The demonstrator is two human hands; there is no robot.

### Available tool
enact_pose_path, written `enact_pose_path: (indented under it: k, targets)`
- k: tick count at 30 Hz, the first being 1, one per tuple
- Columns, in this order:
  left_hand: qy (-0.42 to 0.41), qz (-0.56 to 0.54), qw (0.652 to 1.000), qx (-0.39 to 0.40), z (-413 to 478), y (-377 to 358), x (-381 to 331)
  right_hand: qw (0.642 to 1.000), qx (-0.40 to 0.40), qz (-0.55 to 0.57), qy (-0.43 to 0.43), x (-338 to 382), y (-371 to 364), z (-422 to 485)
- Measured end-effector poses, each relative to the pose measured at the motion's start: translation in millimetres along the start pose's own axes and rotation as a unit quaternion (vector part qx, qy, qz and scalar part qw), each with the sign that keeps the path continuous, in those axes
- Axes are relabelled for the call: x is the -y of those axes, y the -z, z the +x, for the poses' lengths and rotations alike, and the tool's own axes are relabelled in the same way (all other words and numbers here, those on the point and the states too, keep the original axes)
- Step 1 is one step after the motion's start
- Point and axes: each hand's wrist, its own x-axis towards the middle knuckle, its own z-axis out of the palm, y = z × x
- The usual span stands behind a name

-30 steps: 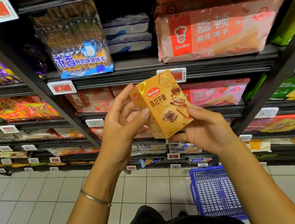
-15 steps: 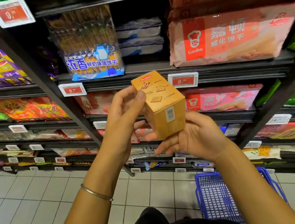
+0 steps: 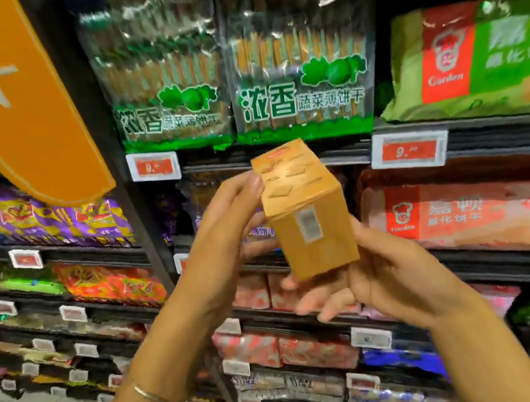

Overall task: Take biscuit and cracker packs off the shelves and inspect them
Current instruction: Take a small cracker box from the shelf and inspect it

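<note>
I hold a small orange cracker box (image 3: 306, 215) in front of the shelves, tilted so its barcode end faces me. My left hand (image 3: 225, 240) grips its left side, thumb tip on the upper printed face. My right hand (image 3: 373, 281) cups the box from below and the right, fingers curled under its lower corner. A thin bangle sits on my left wrist.
Two green vegetable cracker bags (image 3: 295, 60) stand on the shelf above the box. A green Garden pack (image 3: 475, 58) and a red Garden wafer pack (image 3: 463, 214) lie at right. An orange hanging sign (image 3: 7, 100) is at upper left. Red price tags (image 3: 408, 150) line the shelf edges.
The view has tilted up and the basket has left the frame. The box was turned from its front face to its barcode end and now sits a little higher, both hands still on it.
</note>
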Motion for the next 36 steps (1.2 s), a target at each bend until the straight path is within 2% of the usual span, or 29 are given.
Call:
enact_pose_path:
  k: [4, 9, 11, 14, 17, 20, 21, 22, 24, 25, 26, 28, 31, 36]
  targets:
    - [-0.112, 0.018, 0.989, 0.092, 34.3, 17.2, -71.6, 0.982, -0.089, -0.1, 0.132, 52.8, -28.4, 29.5]
    - [-0.249, 0.079, 0.963, 0.06, 68.3, 26.1, -150.6, 0.92, -0.164, -0.221, 0.28, 127.4, -56.1, 58.7]
    - [-0.294, 0.109, 0.948, 0.057, 77.6, 25.3, -179.2, 0.865, -0.21, -0.317, 0.326, 156.3, -64.2, 65.4]
    - [-0.353, 0.214, 0.909, 0.06, 93.1, 16.5, -211.7, 0.764, -0.256, -0.467, 0.365, 194.2, -72.5, 71.5]
    - [-0.383, 0.27, 0.877, 0.103, 116.3, 3.1, -234.6, 0.692, -0.275, -0.52, 0.418, 229.7, -79.7, 75.0]
    - [-0.398, 0.249, 0.876, 0.108, 139.1, -10.6, -256.7, 0.624, -0.276, -0.558, 0.473, 270.3, -83.9, 78.8]
    - [-0.42, 0.263, 0.865, 0.082, 146.9, -12.4, -263.1, 0.611, -0.28, -0.567, 0.477, 283.3, -84.2, 79.9]
    - [-0.451, 0.311, 0.836, 0.031, 155.1, -12.3, -269.7, 0.598, -0.288, -0.578, 0.475, 294.9, -84.5, 80.5]
    - [-0.511, 0.454, 0.724, -0.093, 172.7, -4.5, -281.4, 0.55, -0.316, -0.62, 0.463, 313.8, -84.4, 82.7]
    - [-0.518, 0.502, 0.68, -0.134, 179.5, 0.8, -286.4, 0.523, -0.33, -0.643, 0.452, 320.5, -83.8, 84.6]
    - [-0.508, 0.534, 0.657, -0.157, 186.1, 6.5, -290.2, 0.501, -0.341, -0.663, 0.439, 324.8, -83.4, 87.3]
    - [-0.462, 0.582, 0.648, -0.166, 199.1, 16.5, -291.4, 0.464, -0.36, -0.694, 0.418, 328.4, -81.8, 92.9]
    - [-0.407, 0.616, 0.66, -0.139, 214.8, 28.4, -282.8, 0.413, -0.386, -0.719, 0.404, 329.2, -77.5, 99.8]
    - [-0.411, 0.657, 0.608, -0.175, 225.7, 38.0, -273.7, 0.357, -0.421, -0.731, 0.401, 331.7, -63.8, 106.3]
